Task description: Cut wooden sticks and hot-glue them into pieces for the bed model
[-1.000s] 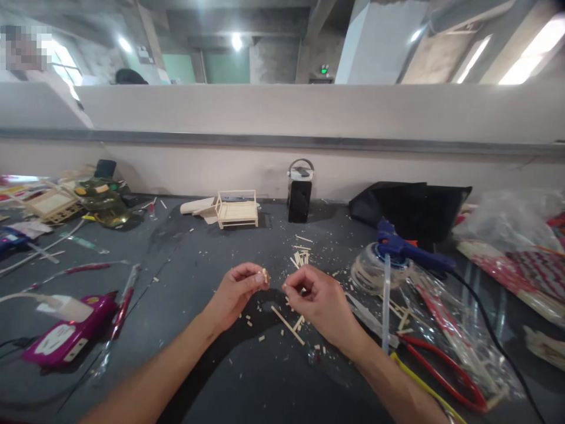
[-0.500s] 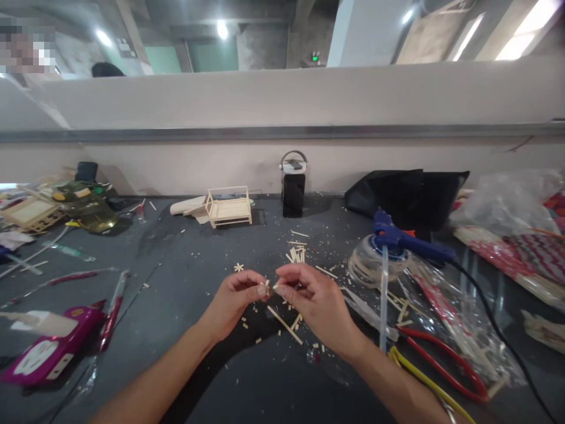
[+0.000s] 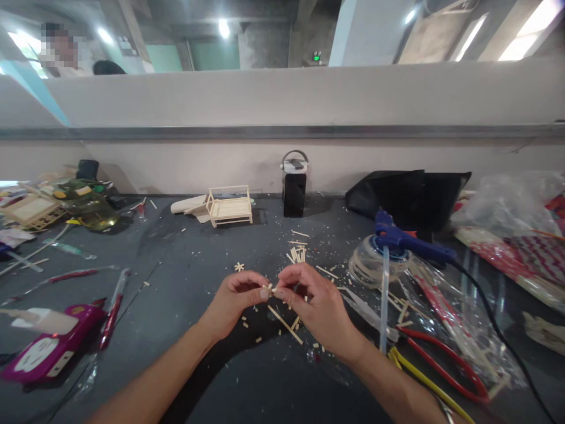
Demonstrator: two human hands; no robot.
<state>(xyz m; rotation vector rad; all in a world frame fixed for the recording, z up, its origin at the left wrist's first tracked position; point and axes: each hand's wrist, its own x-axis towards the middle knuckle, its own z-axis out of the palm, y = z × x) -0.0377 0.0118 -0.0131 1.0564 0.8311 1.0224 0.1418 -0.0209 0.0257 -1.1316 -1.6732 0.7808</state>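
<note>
My left hand (image 3: 238, 297) pinches a small pale wooden piece (image 3: 269, 287) between thumb and fingertips. Facing it, my right hand (image 3: 311, 300) is closed on another short wooden stick piece (image 3: 275, 290), which appears to touch the left hand's piece. Just beyond the left hand lies a small star-shaped wooden piece (image 3: 239, 267). Several short sticks (image 3: 298, 254) are heaped past the right hand, and a longer stick (image 3: 285, 324) rests under the hands among small cut bits. A miniature wooden bench (image 3: 230, 206) stands farther back.
A blue glue gun (image 3: 410, 241) rests on a round clear container (image 3: 366, 262) at the right, its cord trailing forward. Pliers with red and yellow handles (image 3: 445, 359) lie near my right forearm. A magenta device (image 3: 57, 344) sits at left; a phone (image 3: 294, 195) stands by the partition.
My right hand's fingertips have moved slightly left, bringing its small wooden piece up against the one in my left hand. In the background, a person has come further into view.
</note>
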